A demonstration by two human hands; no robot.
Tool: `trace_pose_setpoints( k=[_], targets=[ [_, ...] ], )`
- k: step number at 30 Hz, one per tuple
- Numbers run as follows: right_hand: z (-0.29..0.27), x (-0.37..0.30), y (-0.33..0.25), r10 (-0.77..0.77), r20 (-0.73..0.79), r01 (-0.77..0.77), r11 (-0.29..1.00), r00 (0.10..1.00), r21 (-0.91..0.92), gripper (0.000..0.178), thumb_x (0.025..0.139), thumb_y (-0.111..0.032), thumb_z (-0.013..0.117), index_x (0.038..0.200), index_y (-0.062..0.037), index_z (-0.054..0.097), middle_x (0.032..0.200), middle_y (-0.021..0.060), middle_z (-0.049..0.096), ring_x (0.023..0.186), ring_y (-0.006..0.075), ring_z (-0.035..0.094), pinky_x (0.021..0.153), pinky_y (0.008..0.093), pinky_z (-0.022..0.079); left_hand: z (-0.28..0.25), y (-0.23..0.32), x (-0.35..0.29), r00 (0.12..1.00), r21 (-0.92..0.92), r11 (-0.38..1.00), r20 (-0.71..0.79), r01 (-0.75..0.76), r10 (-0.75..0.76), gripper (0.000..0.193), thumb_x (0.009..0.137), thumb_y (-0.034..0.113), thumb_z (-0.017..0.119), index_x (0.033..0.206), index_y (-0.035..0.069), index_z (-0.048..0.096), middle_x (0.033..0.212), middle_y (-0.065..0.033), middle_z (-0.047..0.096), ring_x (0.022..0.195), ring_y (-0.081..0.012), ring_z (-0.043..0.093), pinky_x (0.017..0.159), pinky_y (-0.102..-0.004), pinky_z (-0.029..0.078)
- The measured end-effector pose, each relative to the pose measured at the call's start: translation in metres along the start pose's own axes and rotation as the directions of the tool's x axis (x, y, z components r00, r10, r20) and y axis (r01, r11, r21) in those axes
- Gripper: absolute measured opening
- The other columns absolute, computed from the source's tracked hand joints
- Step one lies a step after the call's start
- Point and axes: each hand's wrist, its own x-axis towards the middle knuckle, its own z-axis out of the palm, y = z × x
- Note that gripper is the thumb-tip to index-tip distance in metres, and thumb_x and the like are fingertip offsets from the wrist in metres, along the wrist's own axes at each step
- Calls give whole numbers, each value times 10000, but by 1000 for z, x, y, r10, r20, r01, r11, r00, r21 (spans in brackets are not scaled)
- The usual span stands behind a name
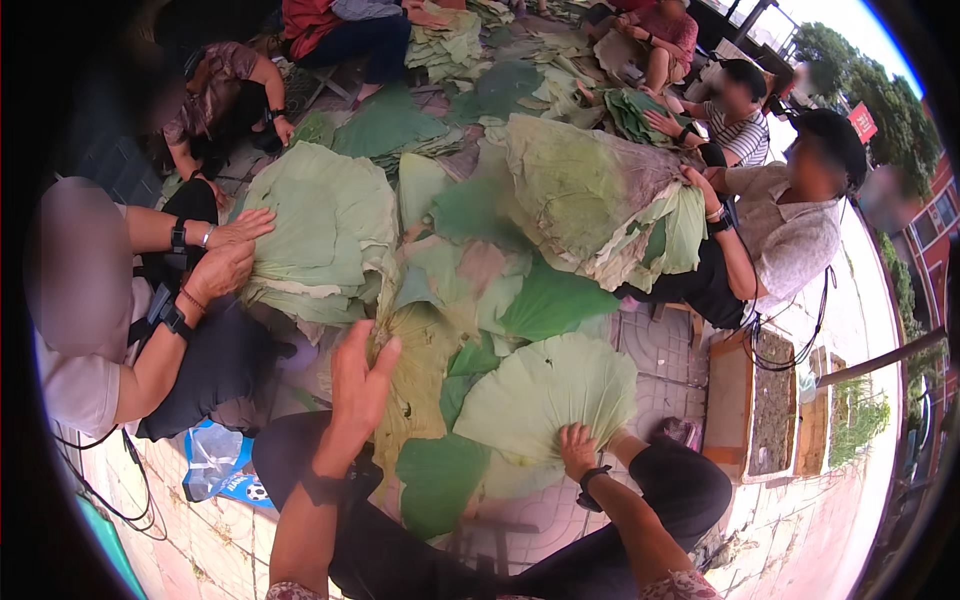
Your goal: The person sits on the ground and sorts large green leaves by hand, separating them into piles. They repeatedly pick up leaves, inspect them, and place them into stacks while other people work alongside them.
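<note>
My left hand (361,388) is raised in front of my left knee, its thumb and fingers apart with nothing between them. Beside it lies a yellowed lotus leaf (412,385), one of the loose leaves on the ground. A broad pale green lotus leaf (548,390) fans out before my right knee. My right hand (577,452) grips that leaf at its near edge, fingers over the top; the thumb is hidden. Just below the leaf's left side is a darker green leaf (438,482).
A co-worker on the left handles a stack of leaves (325,225); another on the right lifts a large bundle (590,190). More people sit around the far leaf pile (445,45). A blue bag (215,465) lies at left, planter boxes (770,410) at right.
</note>
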Motion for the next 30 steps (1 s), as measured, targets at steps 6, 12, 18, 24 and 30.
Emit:
trace_pose_setpoints(
  k=[6,12,18,24,30],
  targets=[
    [-9,12,5,-28,91,6,972,995,235,671,755,-161,641,1351,9,385,1345,287,422,1248,470,425,842,579,496,12,-2,1,999,-7,1000,38,-30,30,402,887,211,655,1171,-60,566,825,-192,613,716,-257,539,676,-395,422],
    [-35,25,42,-42,81,-3,874,996,486,427,795,-134,596,1185,4,491,1070,262,620,997,438,614,795,487,528,13,-8,-4,997,-36,998,69,-42,45,477,894,231,643,1220,-100,538,1086,-262,639,1032,-363,602,894,-415,450],
    [-154,9,81,116,-241,94,697,964,711,242,813,-142,600,1012,-7,573,846,256,650,823,452,625,705,499,501,-1,5,-7,999,-8,1000,46,4,-4,470,897,226,632,1224,-99,537,1138,-278,631,1089,-396,600,921,-427,444],
    [-256,-17,132,396,-410,158,533,822,832,289,823,-253,593,836,35,619,768,288,591,747,451,598,669,506,456,0,-15,13,998,-151,987,31,-49,54,506,909,260,655,1247,-98,539,1183,-205,610,1093,-282,553,982,-360,398],
    [-220,-54,106,676,5,169,-192,737,967,343,861,-273,586,796,62,618,672,216,577,622,296,605,586,439,430,26,-42,31,894,-9,906,-166,-424,417,409,966,235,585,1237,-70,566,1141,-165,633,1037,-266,572,922,-347,438]
  ],
)
